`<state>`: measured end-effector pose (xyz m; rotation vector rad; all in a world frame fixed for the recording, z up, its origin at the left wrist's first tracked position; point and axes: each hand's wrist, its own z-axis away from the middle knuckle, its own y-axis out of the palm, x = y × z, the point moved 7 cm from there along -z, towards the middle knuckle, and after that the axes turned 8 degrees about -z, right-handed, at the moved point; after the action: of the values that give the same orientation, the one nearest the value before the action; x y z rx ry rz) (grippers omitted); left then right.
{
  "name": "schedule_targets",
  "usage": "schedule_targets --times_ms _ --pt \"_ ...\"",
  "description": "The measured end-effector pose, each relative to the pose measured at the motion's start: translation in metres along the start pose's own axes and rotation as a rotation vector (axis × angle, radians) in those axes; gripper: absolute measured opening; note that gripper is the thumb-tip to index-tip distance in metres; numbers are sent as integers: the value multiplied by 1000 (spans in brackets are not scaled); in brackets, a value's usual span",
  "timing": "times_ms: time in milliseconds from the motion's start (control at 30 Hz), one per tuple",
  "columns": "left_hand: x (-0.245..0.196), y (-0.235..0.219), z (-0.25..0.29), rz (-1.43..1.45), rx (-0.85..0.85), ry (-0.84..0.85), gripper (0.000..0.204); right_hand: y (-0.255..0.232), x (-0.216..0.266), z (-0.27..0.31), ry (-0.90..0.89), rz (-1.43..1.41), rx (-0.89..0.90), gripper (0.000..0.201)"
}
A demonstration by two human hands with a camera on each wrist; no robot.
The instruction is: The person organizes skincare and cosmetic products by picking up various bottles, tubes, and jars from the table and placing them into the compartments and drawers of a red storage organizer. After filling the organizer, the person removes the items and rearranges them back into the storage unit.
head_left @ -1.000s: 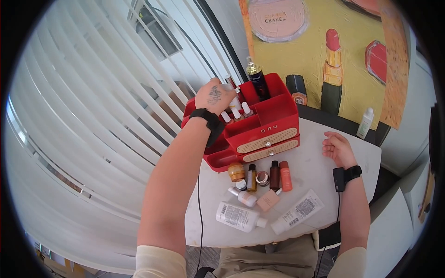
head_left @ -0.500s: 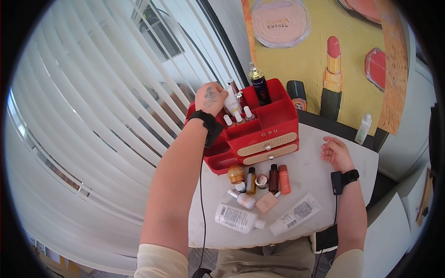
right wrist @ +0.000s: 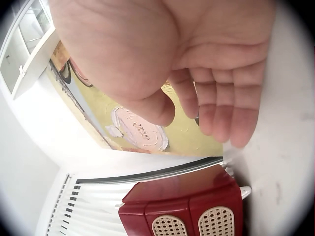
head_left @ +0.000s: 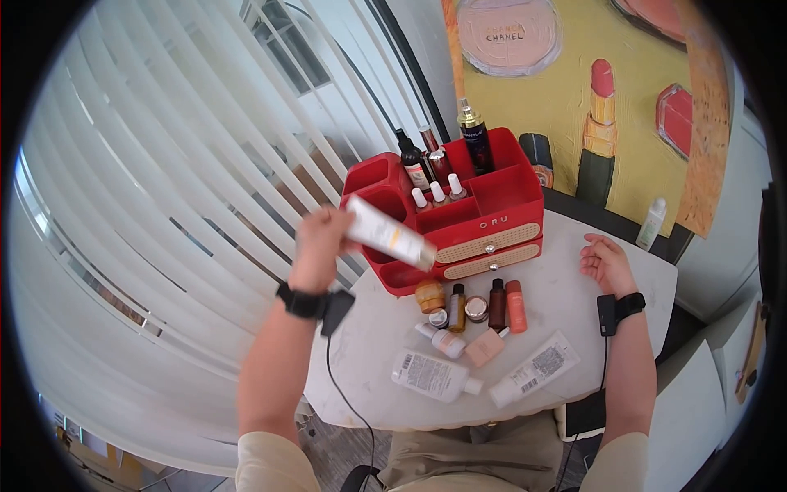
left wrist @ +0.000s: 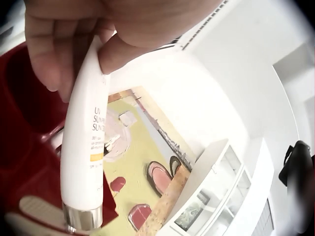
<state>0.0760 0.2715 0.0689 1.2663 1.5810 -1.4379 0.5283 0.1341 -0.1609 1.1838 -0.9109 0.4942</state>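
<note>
My left hand (head_left: 318,246) pinches a white tube (head_left: 388,233) by its flat end, held over the front left part of the red organizer (head_left: 459,232). In the left wrist view the tube (left wrist: 86,142) hangs with its silver cap downward, thumb and fingers on its upper end. Standing in the organizer are a dark bottle (head_left: 413,162), a black spray bottle with a gold neck (head_left: 475,141) and several small white-capped bottles (head_left: 438,194). My right hand (head_left: 605,264) rests on the table's right side, palm up and fingers loosely bent, holding nothing, as the right hand (right wrist: 197,69) also shows.
Several bottles and jars lie or stand before the organizer, among them an orange-red bottle (head_left: 515,307), a white bottle (head_left: 434,375) and a white tube with a printed label (head_left: 534,369). A small white bottle (head_left: 652,224) stands at the back right. Blinds (head_left: 164,213) hang at left.
The left hand has lifted the white tube out of the organizer and brought it left and toward the body, tilting it. The right hand stays in place.
</note>
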Motion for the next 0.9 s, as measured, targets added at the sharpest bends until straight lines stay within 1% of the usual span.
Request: schedule_targets --times_ms 67,133,167,200,267,300,333,400,467,533,633,767,833,900 --pt "57 -5 28 38 81 -156 17 -2 0 0 -4 1 -6 26" --pt "109 -12 52 108 107 -308 17 -3 -2 -2 -4 -2 7 25" --pt "126 -16 62 134 109 -379 17 -3 -2 -1 -3 4 6 25" --pt "138 -20 69 139 111 -383 17 -3 -2 -1 -7 1 8 25" --pt "167 -23 84 262 102 -494 16 -3 -2 -1 -10 6 12 25" --pt "178 -22 89 254 113 -527 16 -3 -2 -2 -14 8 19 25" --pt "186 -22 92 262 112 -528 16 -3 -2 -2 -20 10 26 25" --pt "196 -12 99 248 148 -584 16 -2 -2 -1 -20 19 17 26" --pt "204 -9 96 244 145 -584 16 -3 -1 0 -21 29 6 26" --pt "212 -6 89 169 188 -563 17 -3 -2 0 -29 1 20 27" --pt "216 -9 80 123 185 -571 21 -2 0 2 -49 7 22 26" --pt "221 2 83 163 171 -589 26 -3 -1 1 -47 12 27 27" --pt "223 12 84 161 209 -542 35 -2 0 1 -46 8 22 27" --pt "224 19 86 151 221 -532 36 -5 -1 1 -51 9 24 28"
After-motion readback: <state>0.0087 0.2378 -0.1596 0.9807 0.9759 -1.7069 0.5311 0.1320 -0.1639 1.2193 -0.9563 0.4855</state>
